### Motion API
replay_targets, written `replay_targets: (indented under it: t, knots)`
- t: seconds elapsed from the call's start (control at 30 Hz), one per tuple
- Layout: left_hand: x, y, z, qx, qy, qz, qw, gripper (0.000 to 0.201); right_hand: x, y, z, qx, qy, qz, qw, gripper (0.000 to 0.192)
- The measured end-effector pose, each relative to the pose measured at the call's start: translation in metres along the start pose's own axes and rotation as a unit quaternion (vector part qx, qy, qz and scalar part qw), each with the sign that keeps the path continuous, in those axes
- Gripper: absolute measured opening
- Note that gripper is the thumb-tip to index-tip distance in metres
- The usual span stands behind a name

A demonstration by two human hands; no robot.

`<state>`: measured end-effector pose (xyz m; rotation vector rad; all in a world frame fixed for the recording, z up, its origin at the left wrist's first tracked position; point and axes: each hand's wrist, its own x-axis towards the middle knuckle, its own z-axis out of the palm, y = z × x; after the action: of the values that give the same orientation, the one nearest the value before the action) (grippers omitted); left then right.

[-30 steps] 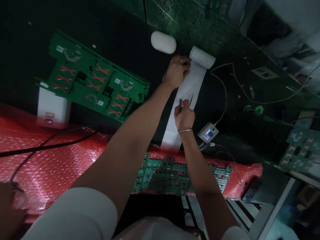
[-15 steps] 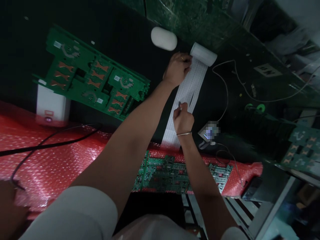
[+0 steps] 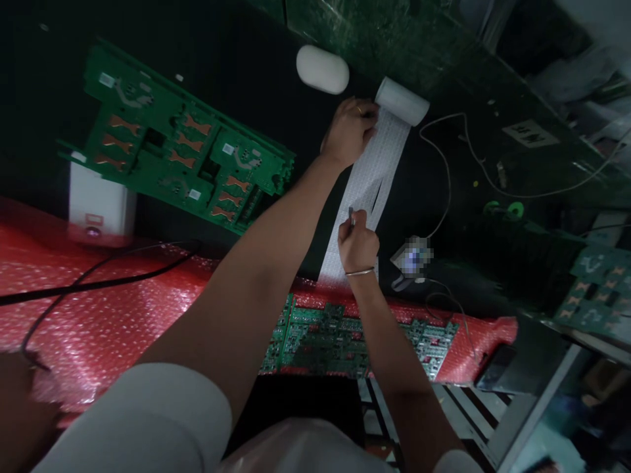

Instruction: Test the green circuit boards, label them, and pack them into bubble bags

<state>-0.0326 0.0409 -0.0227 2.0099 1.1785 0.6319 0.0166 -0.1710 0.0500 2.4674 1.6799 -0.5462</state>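
Observation:
A white roll of label strip (image 3: 401, 100) lies at the far side of the dark bench, its unrolled strip (image 3: 367, 180) running toward me. My left hand (image 3: 349, 131) presses down on the strip just beside the roll. My right hand (image 3: 357, 240) is closed on a small metal tool, its tip (image 3: 351, 215) touching the strip near the middle. A green circuit board panel (image 3: 345, 338) lies on red bubble wrap (image 3: 113, 315) right in front of me, partly hidden by my arms.
A stack of green circuit boards (image 3: 177, 154) sits at the left on a white box (image 3: 101, 207). A white oval object (image 3: 323, 69) lies near the roll. A small wired device (image 3: 411, 256) sits right of my right hand. More boards (image 3: 594, 295) lie at the far right.
My right hand with the tool has slid slightly toward me along the strip. My left hand stays on the strip by the roll.

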Motion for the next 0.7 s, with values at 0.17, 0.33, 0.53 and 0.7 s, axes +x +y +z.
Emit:
replay_targets:
  t: [0.17,0.33,0.53,0.7]
  knots:
    - [-0.001,0.002,0.0,0.027,0.007,0.002,1.0,0.04,-0.007,0.0,0.0,-0.007,-0.008,0.004,1.0,0.03]
    - [-0.001,0.003,-0.001,0.008,0.0,-0.013,1.0,0.041,-0.013,0.002,0.002,-0.001,-0.011,0.002,1.0,0.029]
    - [0.0,0.003,-0.002,0.002,-0.008,-0.003,1.0,0.039,-0.021,0.002,0.005,0.002,-0.009,0.005,1.0,0.029]
    - [0.0,0.0,0.0,0.015,-0.001,0.009,1.0,0.033,-0.026,0.004,0.009,-0.001,-0.006,0.004,1.0,0.03]
